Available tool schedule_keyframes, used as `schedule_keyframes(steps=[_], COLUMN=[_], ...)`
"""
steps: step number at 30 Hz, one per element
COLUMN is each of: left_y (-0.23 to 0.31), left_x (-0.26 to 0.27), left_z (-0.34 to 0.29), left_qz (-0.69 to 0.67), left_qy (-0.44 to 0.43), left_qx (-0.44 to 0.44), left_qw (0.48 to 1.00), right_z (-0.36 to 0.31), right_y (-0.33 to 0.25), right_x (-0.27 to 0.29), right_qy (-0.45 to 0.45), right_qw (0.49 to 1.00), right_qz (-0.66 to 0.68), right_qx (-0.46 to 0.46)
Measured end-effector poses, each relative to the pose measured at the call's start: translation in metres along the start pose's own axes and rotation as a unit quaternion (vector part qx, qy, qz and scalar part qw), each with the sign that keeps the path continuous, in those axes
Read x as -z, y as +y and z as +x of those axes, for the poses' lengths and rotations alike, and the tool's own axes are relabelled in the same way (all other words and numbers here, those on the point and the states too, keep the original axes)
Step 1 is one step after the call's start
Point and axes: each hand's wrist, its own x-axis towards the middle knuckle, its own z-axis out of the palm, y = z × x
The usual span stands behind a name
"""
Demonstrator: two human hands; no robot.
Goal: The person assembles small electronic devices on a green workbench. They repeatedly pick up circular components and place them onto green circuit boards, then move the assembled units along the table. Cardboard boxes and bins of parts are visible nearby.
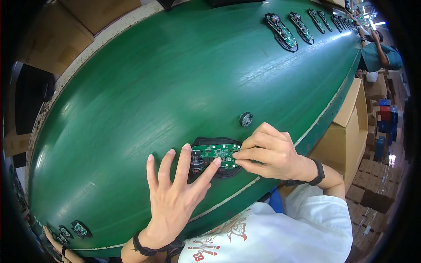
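While I inspect remotely, left hand [173, 199] spread, thumb on circuit board [226, 151], right hand [269, 151] fingertips bunched at its end, grip unclear, board print illegible.

On one desk [144, 105] you have one circuit board [224, 151] before you, one wheel [246, 119], four distinct far-right boards [283, 33], others uncountably small, and at least three lower-left boards [80, 229].
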Motion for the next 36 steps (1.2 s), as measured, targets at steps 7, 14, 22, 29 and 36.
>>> schedule_keyframes(steps=[7,14,22,29,36], left_y=[-0.003,-0.008,-0.014,-0.026,-0.022], left_x=[-0.003,0.014,0.034,0.024,0.026], left_z=[0.002,0.003,-0.018,-0.044,-0.032], left_qz=[-0.02,-0.07,-0.036,-0.038,-0.023], left_qy=[0.011,0.034,0.058,0.075,0.104], left_qx=[-0.01,-0.001,0.028,0.059,0.018], left_qw=[1.0,0.997,0.997,0.995,0.994], right_z=[0.002,0.001,0.065,0.064,0.051], right_y=[-0.004,-0.009,0.016,0.085,0.051], right_x=[0.011,0.007,-0.004,0.042,0.058], right_qy=[-0.043,-0.096,-0.063,-0.022,0.0], right_qw=[0.996,0.977,0.956,0.927,0.958], right_qz=[-0.049,-0.134,-0.269,-0.359,-0.257], right_qx=[0.065,0.134,0.1,-0.105,-0.124])
